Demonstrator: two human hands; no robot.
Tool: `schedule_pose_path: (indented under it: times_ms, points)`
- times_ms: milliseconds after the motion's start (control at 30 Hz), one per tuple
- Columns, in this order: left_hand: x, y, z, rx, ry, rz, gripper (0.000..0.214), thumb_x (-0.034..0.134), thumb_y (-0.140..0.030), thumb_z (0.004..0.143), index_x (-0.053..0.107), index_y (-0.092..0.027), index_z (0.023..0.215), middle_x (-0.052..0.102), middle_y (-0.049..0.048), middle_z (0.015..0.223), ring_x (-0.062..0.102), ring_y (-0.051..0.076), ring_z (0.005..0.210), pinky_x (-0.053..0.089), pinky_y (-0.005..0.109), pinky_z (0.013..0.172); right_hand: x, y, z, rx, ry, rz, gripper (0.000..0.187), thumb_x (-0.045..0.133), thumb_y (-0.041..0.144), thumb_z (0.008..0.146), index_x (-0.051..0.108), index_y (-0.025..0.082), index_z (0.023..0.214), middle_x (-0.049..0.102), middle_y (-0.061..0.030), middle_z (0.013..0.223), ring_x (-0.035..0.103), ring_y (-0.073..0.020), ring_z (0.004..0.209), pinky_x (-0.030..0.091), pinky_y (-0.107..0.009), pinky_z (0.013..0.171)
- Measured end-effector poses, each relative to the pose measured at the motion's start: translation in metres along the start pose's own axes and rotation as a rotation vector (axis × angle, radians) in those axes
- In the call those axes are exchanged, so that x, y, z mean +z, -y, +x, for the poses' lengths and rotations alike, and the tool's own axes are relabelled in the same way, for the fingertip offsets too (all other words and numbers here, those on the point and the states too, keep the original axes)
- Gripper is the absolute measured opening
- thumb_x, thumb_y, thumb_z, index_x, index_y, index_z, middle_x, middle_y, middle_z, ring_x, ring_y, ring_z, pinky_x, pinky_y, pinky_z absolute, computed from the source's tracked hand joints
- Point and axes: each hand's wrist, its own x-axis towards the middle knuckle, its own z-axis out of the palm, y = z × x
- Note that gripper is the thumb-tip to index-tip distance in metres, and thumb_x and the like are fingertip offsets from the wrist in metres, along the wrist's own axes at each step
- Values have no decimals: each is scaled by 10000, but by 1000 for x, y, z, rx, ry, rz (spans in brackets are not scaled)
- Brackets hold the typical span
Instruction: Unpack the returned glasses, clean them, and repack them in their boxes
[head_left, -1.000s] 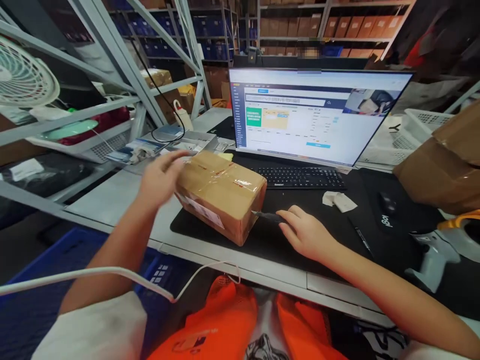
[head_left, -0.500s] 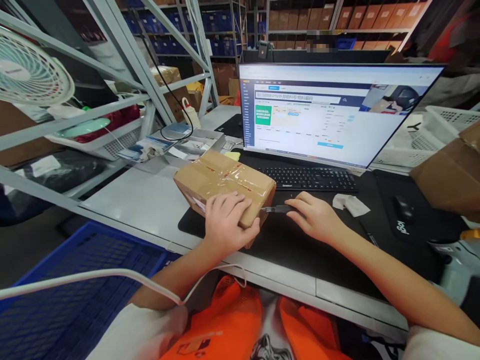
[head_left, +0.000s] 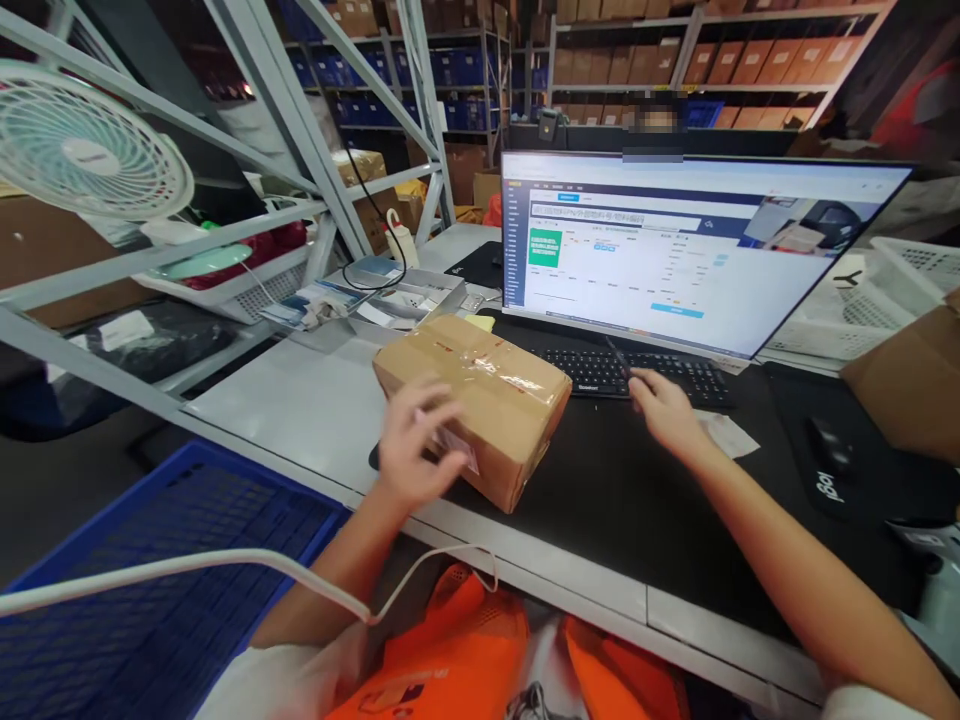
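Note:
A taped cardboard box (head_left: 502, 385) sits at a slant on the black desk mat, with clear tape across its top and a label on its near side. My left hand (head_left: 415, 445) hovers at the box's near left side, its fingers spread and a little blurred; whether a fingertip touches the box I cannot tell. To the right of the box, my right hand (head_left: 664, 408) is closed around a box cutter (head_left: 618, 356), which points up and away over the keyboard (head_left: 592, 374).
A monitor (head_left: 637, 270) stands behind the keyboard. Further right are a crumpled paper (head_left: 726, 435), a mouse (head_left: 831, 445) and another carton (head_left: 915, 375). Below the desk's left edge is a blue crate (head_left: 187, 470). A white cable (head_left: 225, 560) crosses in front.
My left hand has let go of the box's near corner and moved left with fingers spread. My right hand has drawn the box cutter away from the box and tipped it upward.

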Motion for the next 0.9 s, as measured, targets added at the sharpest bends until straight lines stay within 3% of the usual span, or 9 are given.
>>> schedule_pose_path:
  times_ms: [33, 100, 233, 333, 433, 533, 633, 767, 900]
  points:
    - [-6, 24, -3, -99, -119, 56, 472, 679, -545, 871, 648, -248, 1236, 571, 111, 1398, 457, 353, 1410, 339, 559, 1179, 11, 11, -17, -17, 47, 119, 455, 478, 498, 965, 653, 148, 1197, 703, -81, 859, 656, -242, 831, 538, -426, 851]
    - [-13, 72, -9, -358, -154, -20, 714, 779, -585, 777, 570, -244, 1368, 399, 106, 1578, 235, 381, 1535, 184, 578, 1262, 32, 34, -50, -81, 131, 341, 438, 524, 573, 951, 649, 205, 1152, 702, -101, 1116, 654, -241, 1043, 535, -414, 936]
    - [-11, 121, -16, -513, -14, -207, 925, 524, -837, 807, 473, -190, 1466, 605, 158, 1375, 616, 344, 1242, 528, 516, 1034, 59, 71, -77, -85, 257, 690, 335, 558, 581, 957, 632, 285, 1095, 417, -24, 1596, 478, -232, 1400, 487, -396, 1076]
    - [-11, 97, -17, -627, -24, -259, 873, 631, -771, 787, 502, -199, 1435, 593, 157, 1393, 594, 326, 1273, 494, 485, 1085, 57, 87, -60, -6, 221, 747, 379, 543, 621, 948, 617, 289, 1117, 545, -40, 1494, 541, -240, 1339, 513, -406, 1042]
    - [-25, 51, -22, -665, -36, -125, 726, 741, -617, 789, 546, -229, 1371, 618, 125, 1341, 599, 305, 1254, 469, 478, 1101, 39, 101, -35, -41, 213, 554, 422, 540, 616, 948, 641, 264, 1158, 636, -57, 1386, 596, -248, 1261, 488, -419, 1061]
    - [-40, 21, -30, -501, -78, -61, 626, 813, -552, 738, 587, -231, 1226, 613, 122, 1299, 610, 305, 1227, 513, 484, 1032, 23, 128, -23, -172, 114, 184, 404, 493, 552, 982, 675, 230, 1143, 703, -77, 1252, 646, -260, 1157, 486, -439, 1043]
    - [-47, 16, -31, -280, -130, -42, 527, 833, -492, 739, 608, -234, 1139, 517, 161, 1450, 512, 345, 1371, 505, 527, 1038, 25, 168, -28, -378, 30, -199, 385, 445, 452, 1005, 684, 214, 1190, 738, -101, 1138, 678, -281, 1071, 527, -441, 953]
    - [-48, 21, -26, -43, -83, -161, 343, 823, -352, 782, 655, -246, 1061, 732, 99, 1162, 670, 281, 1197, 506, 504, 1050, 51, 214, -50, -664, 254, -553, 433, 415, 293, 1008, 597, 248, 1398, 729, -102, 1189, 707, -265, 993, 555, -384, 834]
    - [-47, 18, -29, -42, -126, -145, 330, 843, -463, 749, 696, -242, 944, 786, 70, 987, 743, 258, 1017, 526, 483, 1016, 74, 238, -65, -682, 414, -868, 454, 460, 238, 977, 613, 285, 1402, 752, -94, 979, 692, -223, 707, 480, -308, 613]
